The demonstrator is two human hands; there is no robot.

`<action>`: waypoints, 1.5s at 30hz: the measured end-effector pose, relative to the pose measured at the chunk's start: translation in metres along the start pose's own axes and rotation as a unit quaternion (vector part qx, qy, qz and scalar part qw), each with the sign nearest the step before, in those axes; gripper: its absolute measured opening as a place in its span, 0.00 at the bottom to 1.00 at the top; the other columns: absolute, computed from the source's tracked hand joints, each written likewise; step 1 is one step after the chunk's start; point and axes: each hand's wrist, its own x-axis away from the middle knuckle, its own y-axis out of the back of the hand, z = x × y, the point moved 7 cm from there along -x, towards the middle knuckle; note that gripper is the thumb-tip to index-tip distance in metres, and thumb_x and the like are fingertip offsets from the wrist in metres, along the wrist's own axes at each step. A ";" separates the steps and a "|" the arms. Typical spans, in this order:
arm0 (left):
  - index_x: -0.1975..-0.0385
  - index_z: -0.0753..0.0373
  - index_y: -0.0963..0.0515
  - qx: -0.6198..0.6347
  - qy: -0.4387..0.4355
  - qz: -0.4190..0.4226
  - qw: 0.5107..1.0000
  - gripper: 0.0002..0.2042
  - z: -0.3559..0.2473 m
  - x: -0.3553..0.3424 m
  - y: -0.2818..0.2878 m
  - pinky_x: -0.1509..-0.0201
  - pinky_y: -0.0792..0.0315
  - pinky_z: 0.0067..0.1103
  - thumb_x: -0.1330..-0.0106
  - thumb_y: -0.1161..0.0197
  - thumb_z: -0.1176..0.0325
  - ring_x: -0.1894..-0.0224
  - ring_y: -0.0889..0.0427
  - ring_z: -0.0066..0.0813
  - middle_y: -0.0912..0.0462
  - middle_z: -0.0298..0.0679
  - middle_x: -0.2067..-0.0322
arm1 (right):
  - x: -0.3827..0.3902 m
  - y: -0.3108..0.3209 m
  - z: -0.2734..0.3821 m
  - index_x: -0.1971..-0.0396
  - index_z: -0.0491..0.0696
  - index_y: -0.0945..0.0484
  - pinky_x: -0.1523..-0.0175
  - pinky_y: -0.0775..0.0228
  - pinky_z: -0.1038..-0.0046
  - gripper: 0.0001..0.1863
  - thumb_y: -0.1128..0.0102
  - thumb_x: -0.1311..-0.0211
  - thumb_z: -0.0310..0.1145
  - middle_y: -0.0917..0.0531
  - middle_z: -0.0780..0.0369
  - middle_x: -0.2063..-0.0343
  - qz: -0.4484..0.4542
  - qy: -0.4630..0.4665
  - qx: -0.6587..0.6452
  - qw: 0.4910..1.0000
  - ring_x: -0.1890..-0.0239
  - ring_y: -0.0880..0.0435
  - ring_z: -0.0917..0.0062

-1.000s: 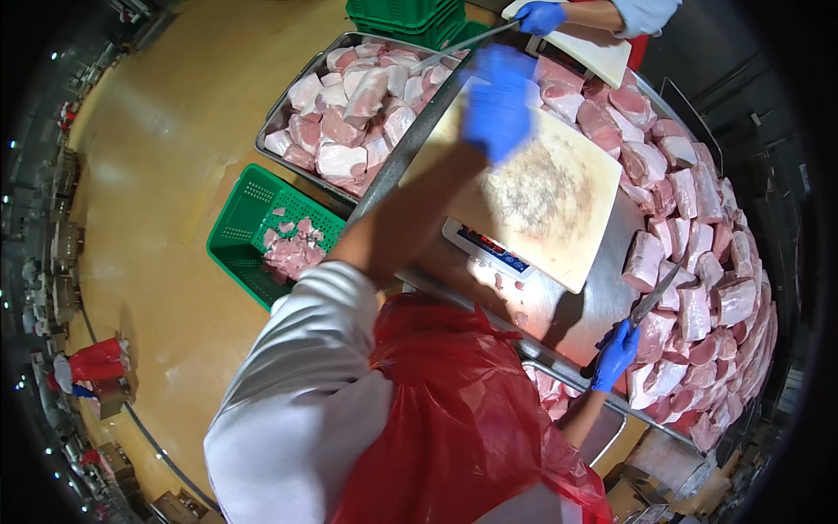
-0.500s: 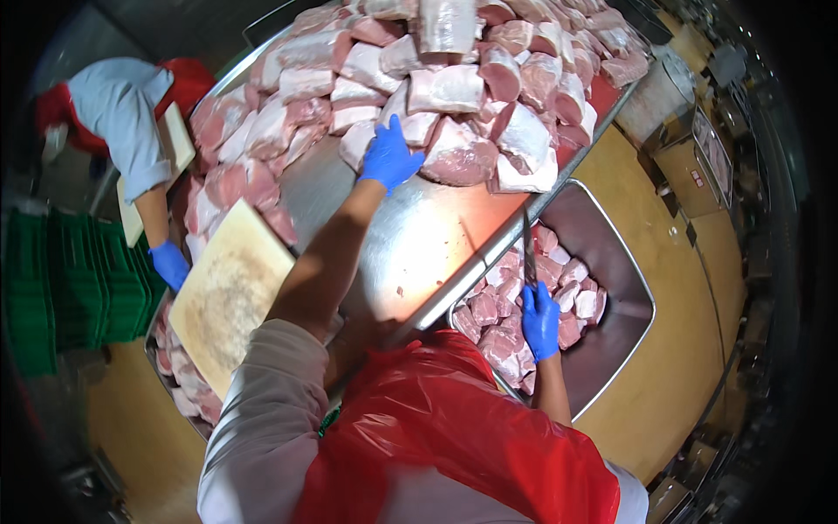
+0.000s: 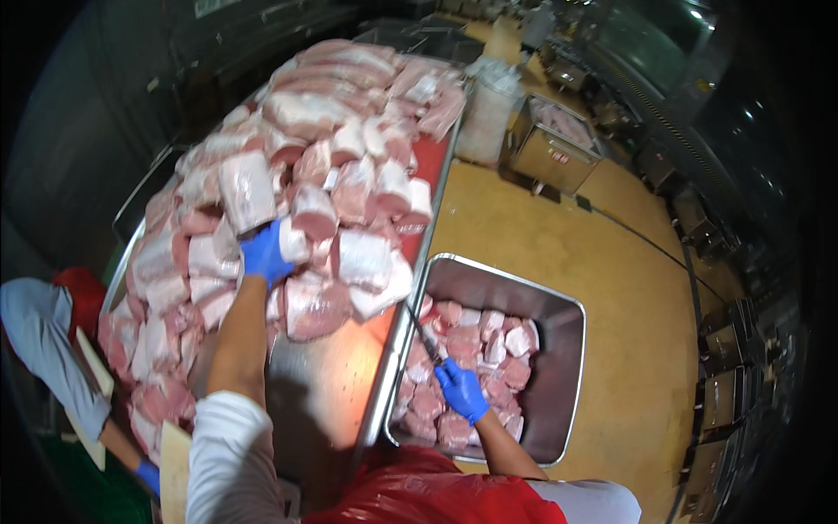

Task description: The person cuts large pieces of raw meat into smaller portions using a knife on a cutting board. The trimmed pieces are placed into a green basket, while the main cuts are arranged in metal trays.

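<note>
In a blue glove, my left hand [image 3: 266, 253] reaches into the pile of pork on the table, at the lower end of a thick, pale, fat-covered chunk of pork [image 3: 248, 192]. Its fingertips are hidden among the meat, so a grip cannot be made out. A smaller pale piece [image 3: 295, 243] lies against its right side. My right hand [image 3: 461, 389], also gloved in blue, is closed round the handle of a knife [image 3: 426, 341]. The blade points up and left toward the table edge, above the cut pork pieces [image 3: 467, 336] in a metal bin.
The metal table [image 3: 297, 384] has a raised right edge, with the deep bin [image 3: 554, 375] beside it. At the left, a co-worker's gloved hand [image 3: 148, 476] is near a white cutting board [image 3: 175, 472]. Farther back stand a wrapped barrel [image 3: 489, 113] and a metal cart [image 3: 550, 157].
My view has swung to the right. My left hand has moved farther into the pile, up to the pale chunk. My right hand still holds the knife over the bin.
</note>
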 end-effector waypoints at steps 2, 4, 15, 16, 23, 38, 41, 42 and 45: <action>0.36 0.56 0.37 -0.062 0.024 -0.039 0.997 0.45 0.005 0.009 -0.010 0.43 0.31 0.52 0.57 0.24 0.51 0.47 0.20 0.55 0.19 0.50 0.51 | -0.002 0.004 0.021 0.59 0.47 0.25 0.64 0.27 0.50 0.13 0.45 0.28 0.42 0.16 0.46 0.70 0.008 0.000 -0.030 1.000 0.66 0.17 0.45; 0.36 0.57 0.39 -0.014 0.091 0.042 0.995 0.46 -0.020 0.015 0.004 0.42 0.32 0.53 0.58 0.23 0.51 0.44 0.21 0.54 0.22 0.52 0.45 | 0.005 0.009 0.027 0.59 0.44 0.23 0.66 0.27 0.56 0.11 0.42 0.29 0.38 0.18 0.46 0.73 -0.018 0.025 -0.033 0.999 0.66 0.17 0.46; 0.44 0.66 0.26 0.725 0.255 -0.102 0.632 0.23 0.008 0.309 0.076 0.44 0.28 0.25 0.38 0.35 0.62 0.53 0.23 0.27 0.21 0.37 0.54 | 0.028 -0.036 0.042 0.62 0.42 0.23 0.73 0.34 0.63 0.12 0.45 0.26 0.37 0.23 0.55 0.80 0.094 0.064 -0.043 0.993 0.79 0.25 0.68; 0.44 0.66 0.26 0.701 0.232 -0.124 0.663 0.24 0.018 0.345 0.110 0.45 0.28 0.24 0.40 0.34 0.63 0.52 0.23 0.26 0.21 0.38 0.54 | 0.030 -0.044 0.042 0.65 0.41 0.23 0.74 0.35 0.69 0.13 0.44 0.26 0.36 0.25 0.64 0.83 0.097 0.074 -0.061 0.991 0.80 0.30 0.83; 0.37 0.69 0.33 0.051 0.521 -0.103 0.846 0.42 0.048 0.568 0.259 0.49 0.23 0.39 0.49 0.27 0.50 0.52 0.17 0.57 0.17 0.57 0.53 | 0.024 -0.112 0.124 0.66 0.44 0.23 0.77 0.41 0.76 0.09 0.46 0.25 0.33 0.28 0.69 0.82 0.229 0.181 -0.103 0.951 0.81 0.33 0.87; 0.54 0.66 0.18 0.074 0.560 -0.411 0.715 0.12 -0.067 0.826 0.229 0.55 0.22 0.33 0.36 0.38 0.72 0.61 0.14 0.44 0.14 0.49 0.63 | 0.246 -0.211 0.350 0.57 0.41 0.27 0.75 0.26 0.70 0.09 0.45 0.26 0.32 0.18 0.55 0.78 0.427 0.495 0.012 0.756 0.80 0.16 0.73; 0.50 0.64 0.19 0.075 0.517 -0.396 0.755 0.14 -0.062 0.795 0.231 0.57 0.22 0.32 0.35 0.36 0.71 0.62 0.14 0.42 0.15 0.48 0.62 | 0.283 -0.211 0.381 0.58 0.41 0.27 0.75 0.26 0.68 0.09 0.44 0.27 0.32 0.17 0.53 0.76 0.420 0.549 0.016 0.723 0.79 0.15 0.70; 0.48 0.63 0.20 0.059 0.509 -0.390 0.765 0.16 -0.060 0.787 0.230 0.58 0.21 0.31 0.35 0.34 0.70 0.62 0.14 0.41 0.15 0.48 0.60 | 0.288 -0.211 0.394 0.59 0.41 0.27 0.75 0.26 0.68 0.09 0.44 0.26 0.32 0.16 0.53 0.76 0.406 0.566 0.022 0.717 0.80 0.15 0.70; 0.42 0.70 0.26 0.005 0.475 -0.439 0.762 0.25 -0.055 0.754 0.220 0.49 0.24 0.36 0.37 0.32 0.64 0.53 0.17 0.50 0.18 0.56 0.55 | 0.271 -0.210 0.417 0.60 0.42 0.25 0.75 0.29 0.74 0.09 0.46 0.25 0.33 0.20 0.61 0.79 0.407 0.480 -0.015 0.777 0.81 0.21 0.79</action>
